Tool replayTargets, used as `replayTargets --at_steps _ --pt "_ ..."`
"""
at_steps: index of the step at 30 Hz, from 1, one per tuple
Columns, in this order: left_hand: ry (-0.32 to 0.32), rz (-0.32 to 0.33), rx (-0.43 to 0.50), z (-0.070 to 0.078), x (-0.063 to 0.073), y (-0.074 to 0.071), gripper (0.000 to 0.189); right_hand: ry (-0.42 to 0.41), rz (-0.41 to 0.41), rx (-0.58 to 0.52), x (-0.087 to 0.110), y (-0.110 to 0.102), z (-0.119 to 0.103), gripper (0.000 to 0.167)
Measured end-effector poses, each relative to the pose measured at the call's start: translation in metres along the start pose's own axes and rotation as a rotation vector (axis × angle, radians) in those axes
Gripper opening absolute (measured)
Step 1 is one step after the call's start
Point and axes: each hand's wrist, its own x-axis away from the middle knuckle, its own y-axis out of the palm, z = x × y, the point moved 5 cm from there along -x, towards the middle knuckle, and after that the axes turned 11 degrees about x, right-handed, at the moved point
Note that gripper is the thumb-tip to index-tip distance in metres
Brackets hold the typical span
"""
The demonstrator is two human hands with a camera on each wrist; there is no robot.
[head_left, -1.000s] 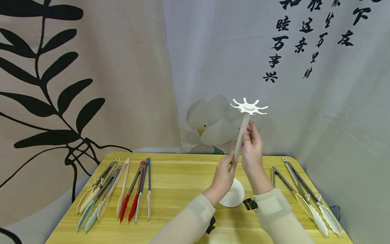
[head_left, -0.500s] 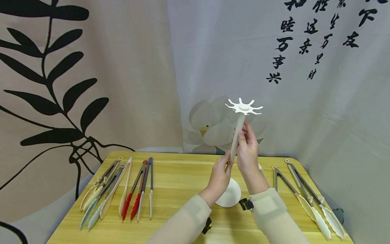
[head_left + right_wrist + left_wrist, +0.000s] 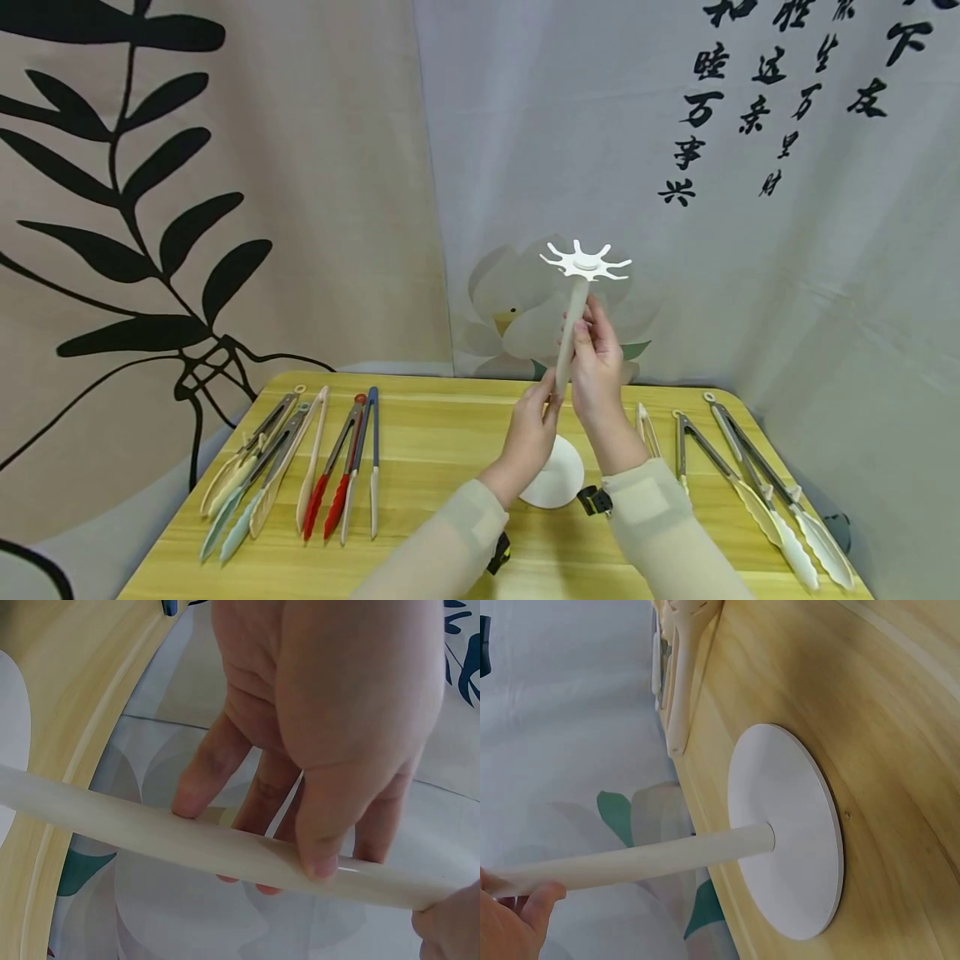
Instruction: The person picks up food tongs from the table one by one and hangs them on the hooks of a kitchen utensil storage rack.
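A white utensil stand stands on the table: a round base [image 3: 795,840], a slim pole [image 3: 660,859] and a top ring of several hooked arms [image 3: 585,265]. In the left wrist view the pole's lower end meets the base, which lies flat on the wood. The pole leans in the head view. My right hand [image 3: 597,358] grips the pole below the hooks, thumb in front. Lower down, my left hand [image 3: 531,429] holds it with fingers curled, hiding part of the pole. In the right wrist view, a thumb and fingertips pinch the pole [image 3: 135,829].
Several tongs lie on the left of the wooden table [image 3: 442,433], including red-tipped tongs [image 3: 330,475], blue-handled tongs [image 3: 367,458] and pale green-tipped tongs [image 3: 247,492]. More tongs [image 3: 750,492] lie at the right. A printed curtain [image 3: 337,208] hangs behind the table.
The stand, base included, has shifted to the left with both hands still gripping its pole. The view has turned slightly, so the table appears a little further right.
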Motion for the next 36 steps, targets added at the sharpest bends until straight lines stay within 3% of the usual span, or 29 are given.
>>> replayTargets --at_steps 18,36 --pt "0.020 0.012 0.013 -0.007 0.003 -0.022 0.045 0.022 -0.056 0.014 0.005 0.021 0.004 0.041" --pt "0.047 0.031 0.004 -0.010 0.005 -0.040 0.044 0.006 -0.039 -0.046 0.007 0.040 0.008 0.040"
